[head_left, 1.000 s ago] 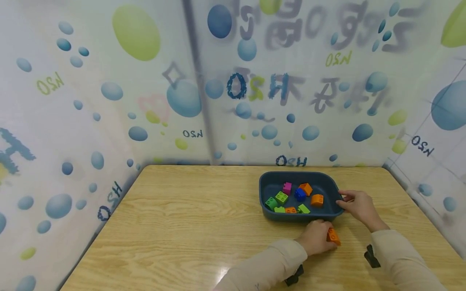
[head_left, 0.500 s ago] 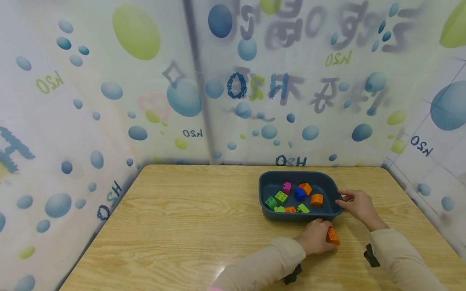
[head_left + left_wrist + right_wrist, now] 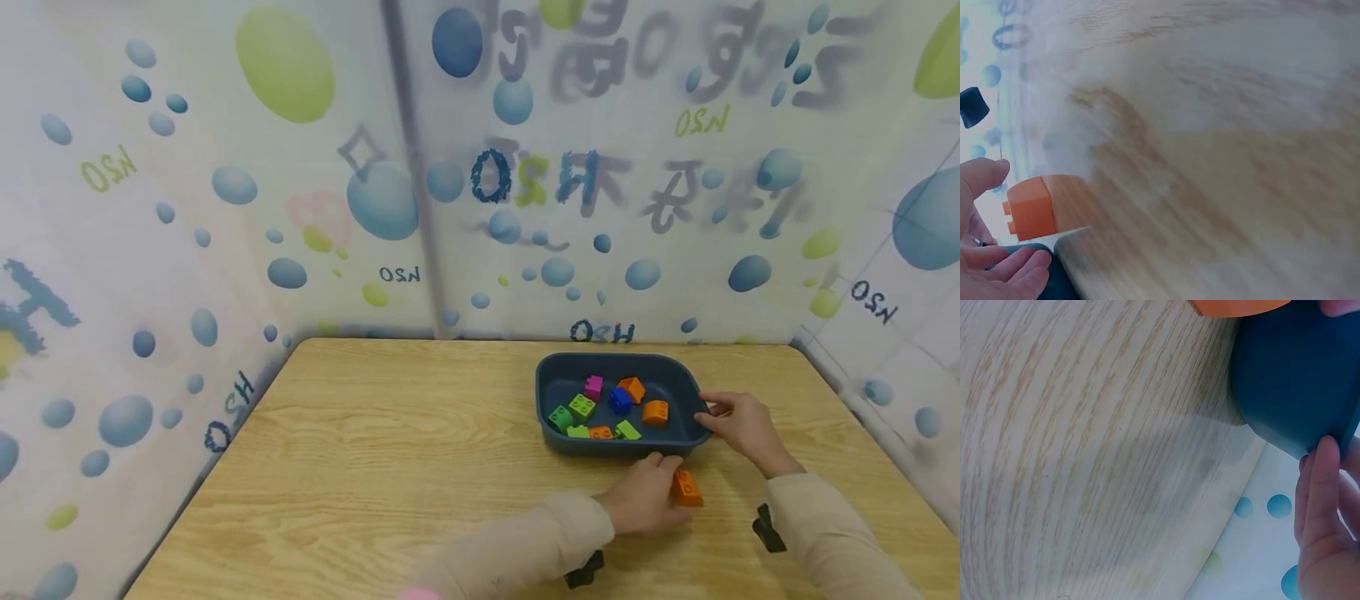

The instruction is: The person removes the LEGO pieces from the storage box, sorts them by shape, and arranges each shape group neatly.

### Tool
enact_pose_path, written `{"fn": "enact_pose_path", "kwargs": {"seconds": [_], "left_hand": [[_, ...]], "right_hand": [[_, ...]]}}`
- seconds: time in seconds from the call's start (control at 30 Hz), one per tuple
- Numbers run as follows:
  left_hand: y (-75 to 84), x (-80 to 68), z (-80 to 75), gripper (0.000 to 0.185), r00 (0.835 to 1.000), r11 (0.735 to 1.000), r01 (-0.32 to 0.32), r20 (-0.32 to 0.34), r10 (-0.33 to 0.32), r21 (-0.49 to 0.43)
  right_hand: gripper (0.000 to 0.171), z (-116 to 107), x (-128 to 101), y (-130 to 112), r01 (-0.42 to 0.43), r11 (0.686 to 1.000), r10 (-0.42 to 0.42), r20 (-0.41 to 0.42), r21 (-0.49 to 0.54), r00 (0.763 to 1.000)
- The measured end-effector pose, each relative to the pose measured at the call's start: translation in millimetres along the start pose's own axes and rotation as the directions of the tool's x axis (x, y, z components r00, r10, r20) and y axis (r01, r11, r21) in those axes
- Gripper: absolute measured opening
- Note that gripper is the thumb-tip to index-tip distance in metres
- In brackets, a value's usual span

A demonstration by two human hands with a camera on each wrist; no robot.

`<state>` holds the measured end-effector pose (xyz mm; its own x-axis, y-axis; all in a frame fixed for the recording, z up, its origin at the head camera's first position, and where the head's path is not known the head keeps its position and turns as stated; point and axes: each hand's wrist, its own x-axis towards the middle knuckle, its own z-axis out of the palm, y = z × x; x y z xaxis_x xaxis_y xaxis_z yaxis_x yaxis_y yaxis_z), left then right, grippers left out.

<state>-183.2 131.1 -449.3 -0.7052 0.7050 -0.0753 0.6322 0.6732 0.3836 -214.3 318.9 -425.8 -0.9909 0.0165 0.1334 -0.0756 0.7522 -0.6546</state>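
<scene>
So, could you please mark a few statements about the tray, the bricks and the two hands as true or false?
1. The right hand grips the right end of the dark blue tray. True.
2. An orange brick lies on the wooden table, outside the tray, at the left hand. True.
3. The tray holds only orange bricks. False: it also holds green ones, a blue brick and a pink brick.
4. The tray stands at the table's left edge. False: it stands on the right half, towards the far edge.
5. The left hand lifts the orange brick high above the tray. False: the brick sits on the table.
</scene>
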Motion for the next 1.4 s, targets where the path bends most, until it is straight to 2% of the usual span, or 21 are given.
{"fn": "enact_pose_path", "kwargs": {"seconds": [0.13,0.33,0.47,0.63,0.83,1.03,1.23,1.4], "left_hand": [[-3.9,-4.2,-5.6,0.063,0.999,0.999,-0.033,-0.030,0.034,0.037],[-4.2,-7.8,-13.6,0.060,0.996,0.991,-0.091,0.001,0.091,0.094],[-3.8,-9.1,-24.3,0.058,0.993,0.990,-0.120,0.020,0.119,0.073],[-8.1,-7.0,-41.2,0.053,0.991,0.990,-0.129,-0.022,0.130,0.052],[-20.9,4.4,-57.0,0.047,0.989,0.993,-0.112,-0.087,0.116,0.039],[-31.1,14.8,-64.5,0.049,0.990,0.995,-0.073,-0.116,0.080,0.063],[-36.2,28.2,-71.5,0.045,0.984,0.995,-0.064,-0.159,0.076,0.077],[-37.9,40.6,-78.5,0.044,0.987,0.994,-0.086,-0.129,0.093,0.062]], "right_hand": [[0.040,0,0,-1,0.008,1.000,-0.008,-0.011,-0.002,1.000],[0.040,1,-1,-1,0.013,1.000,-0.013,-0.007,0.019,1.000],[0.039,0,-1,-1,0.019,1.000,-0.019,-0.013,0.015,1.000],[0.039,1,0,-1,0.025,1.000,-0.025,-0.027,-0.004,0.999],[0.039,1,0,-1,0.031,1.000,-0.031,-0.028,0.000,0.999],[0.040,1,0,-1,0.022,1.000,-0.022,-0.022,-0.001,1.000],[0.040,0,0,-2,0.014,1.000,-0.014,-0.023,-0.006,1.000],[0.041,-1,-1,-3,0.000,1.000,0.000,-0.013,0.009,1.000]]}}
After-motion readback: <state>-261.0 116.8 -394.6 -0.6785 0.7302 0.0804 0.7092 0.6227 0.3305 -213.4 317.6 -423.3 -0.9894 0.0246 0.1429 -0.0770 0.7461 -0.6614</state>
